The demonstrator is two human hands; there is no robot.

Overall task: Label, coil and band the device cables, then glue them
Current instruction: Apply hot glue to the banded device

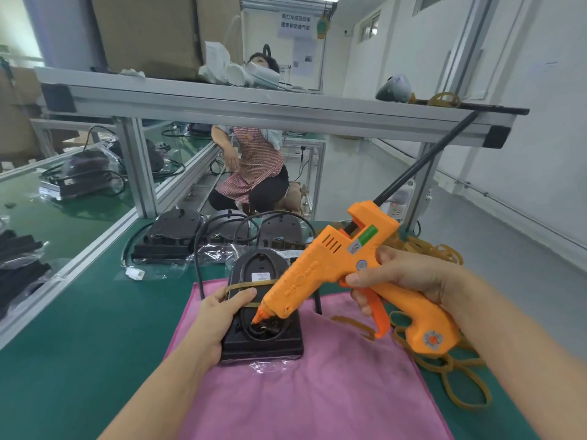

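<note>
A black, flat plastic device with a rounded top [254, 274] lies on a pink cloth [317, 385] spread over the green desk [79, 328], still partly sitting on its clear plastic wrap. A white label [260, 277] is stuck near its upper middle, and a tan rubber band [241, 284] crosses its body just below that label. Its black cable [198, 268] loops up and over behind it, coming down again on the right side of the device.

The left hand [219, 319] holds the device by its left edge, thumb laid across the top face by the band and fingers curled round the side, so that grip is clamped on the device. The right hand [403, 281] is wrapped round the handle of an orange plastic hot glue gun [343, 271], a finger at the trigger, its grip tight on the gun. The gun's nozzle tip points down into the recess at the lower end of the device, where the cable end sits, and appears to touch it.

Loose tan rubber bands [457, 373] lie scattered on the desk to the right of the cloth. Beyond the cloth, more black devices in clear bags [171, 236] sit in a row. A seated person in a checked apron [257, 166] is farther back, behind an aluminium frame shelf [222, 103].
</note>
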